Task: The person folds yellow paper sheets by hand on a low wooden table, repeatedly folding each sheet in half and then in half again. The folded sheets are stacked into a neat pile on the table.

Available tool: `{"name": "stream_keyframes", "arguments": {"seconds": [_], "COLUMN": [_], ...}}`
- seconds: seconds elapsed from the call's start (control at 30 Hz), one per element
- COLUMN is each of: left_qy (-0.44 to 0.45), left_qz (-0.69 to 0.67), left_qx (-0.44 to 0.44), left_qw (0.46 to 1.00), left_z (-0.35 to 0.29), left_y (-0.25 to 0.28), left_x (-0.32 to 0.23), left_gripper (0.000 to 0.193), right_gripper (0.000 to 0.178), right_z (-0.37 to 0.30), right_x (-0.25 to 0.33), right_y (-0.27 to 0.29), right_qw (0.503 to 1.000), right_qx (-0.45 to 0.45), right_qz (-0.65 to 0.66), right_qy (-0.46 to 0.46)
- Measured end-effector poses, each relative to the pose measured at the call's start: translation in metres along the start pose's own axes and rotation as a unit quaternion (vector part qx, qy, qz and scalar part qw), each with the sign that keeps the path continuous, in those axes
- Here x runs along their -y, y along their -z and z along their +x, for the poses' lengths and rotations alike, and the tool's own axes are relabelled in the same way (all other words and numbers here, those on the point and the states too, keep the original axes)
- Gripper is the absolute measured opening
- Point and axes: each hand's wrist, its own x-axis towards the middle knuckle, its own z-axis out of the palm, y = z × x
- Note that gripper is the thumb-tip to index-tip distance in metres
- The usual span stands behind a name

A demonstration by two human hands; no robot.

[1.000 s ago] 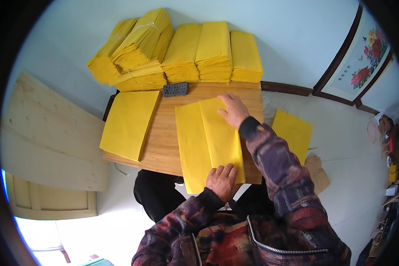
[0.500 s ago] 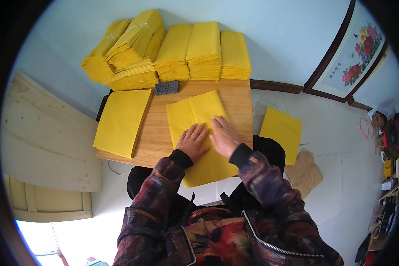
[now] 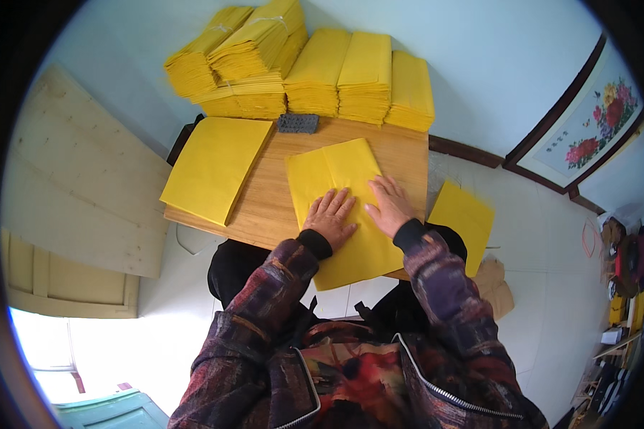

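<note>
A: Biggest first. Go.

B: Pale tiled floor (image 3: 551,307). Big wooden board (image 3: 86,179) on the left, tan panel (image 3: 64,275) on its near side.

A: Middle?

B: Wooden table (image 3: 266,186). Piles of yellow paper (image 3: 365,64) crowd its far edge end to end, bundles doubled up at the left.

A: Right side?

B: Framed flower picture (image 3: 587,136), far right. Cluttered shelf (image 3: 622,307) on the right too; items too small to sort.

A: What's in the way?

B: Left yellow stack (image 3: 215,168) takes up the table's left part, a strip of bare wood between it and the sheet in hand. Past the right edge there's a loose yellow sheet (image 3: 465,222); can't tell what it rests on. Crumpled brown paper (image 3: 495,289) nearer, partly covered by it.

A: And the sheet in hand?

B: Creased yellow sheet (image 3: 365,250), near half of the table, right of the stack, slightly turned. Near end pokes out over the table's near edge.

A: Hands, quick.

B: Left hand (image 3: 329,218) flat on the sheet, palm down, fingers spread. Right hand (image 3: 391,206) at its right edge, fingers close together, thumb apart; can't tell whether the tips press. Between them they hide part of its middle.

A: Smallest?

B: Dark grey block (image 3: 298,124), far side, just in front of the piles, near the stack's far right corner.
</note>
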Motion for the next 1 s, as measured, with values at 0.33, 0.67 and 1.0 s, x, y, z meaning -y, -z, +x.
{"name": "stream_keyframes", "arguments": {"seconds": [0.33,0.67,1.0], "left_qy": [0.209,0.015,0.099], "left_qz": [-0.227,-0.139,0.051], "left_qx": [-0.089,-0.141,-0.008], "left_qw": [0.947,0.980,0.994], "left_z": [-0.005,0.026,0.035], "left_y": [-0.029,0.023,0.009], "left_x": [-0.042,-0.005,0.037], "left_gripper": [0.065,0.055,0.065], "right_gripper": [0.041,0.040,0.048], "right_z": [-0.059,-0.049,-0.043], "right_x": [0.012,0.019,0.000], "right_y": [0.020,0.006,0.022], "right_qw": [0.997,0.997,0.998], "right_qx": [-0.005,-0.067,-0.062], "right_qz": [-0.028,0.014,0.004], "right_qy": [0.076,0.032,-0.015]}}
